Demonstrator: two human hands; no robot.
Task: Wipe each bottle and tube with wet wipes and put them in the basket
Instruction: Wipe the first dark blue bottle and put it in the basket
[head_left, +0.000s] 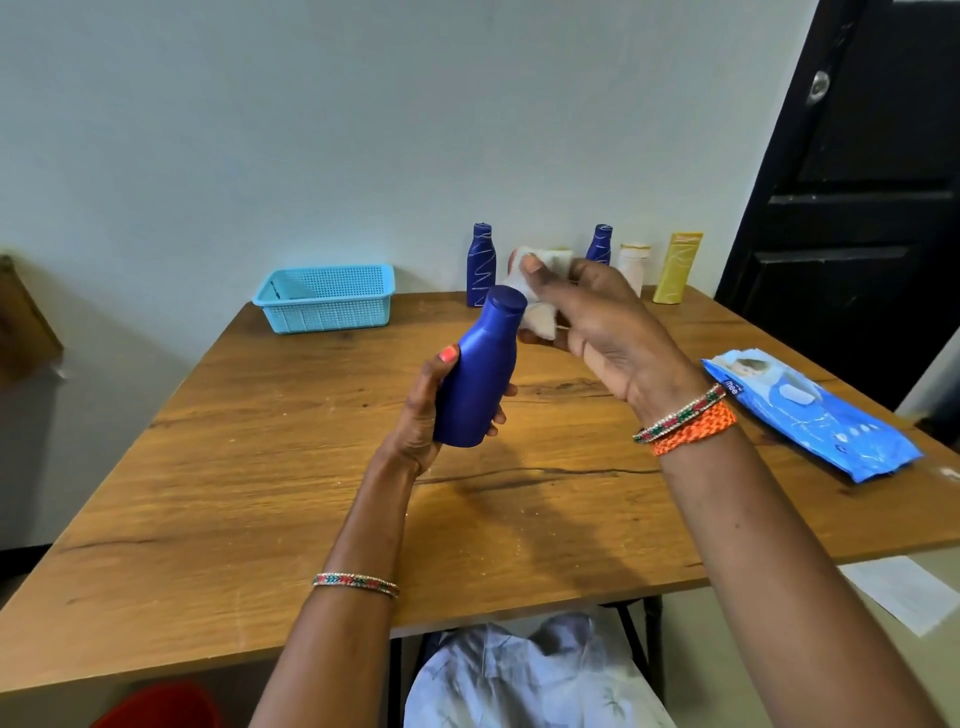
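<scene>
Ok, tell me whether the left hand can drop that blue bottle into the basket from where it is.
Probably yes. The left hand grips the blue bottle, and the basket sits open-topped to its far left, with only bare table between them.

bare arms, beaded bangles (356, 583), orange wristband (696, 429)

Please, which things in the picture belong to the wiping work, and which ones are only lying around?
Belong to the job:
- blue bottle, gripped by the left hand
- wet wipe, held in the right hand
- wipes pack
- basket
- bottles and tube at the wall

Only lying about:
- paper sheet
- red object under the table
</scene>
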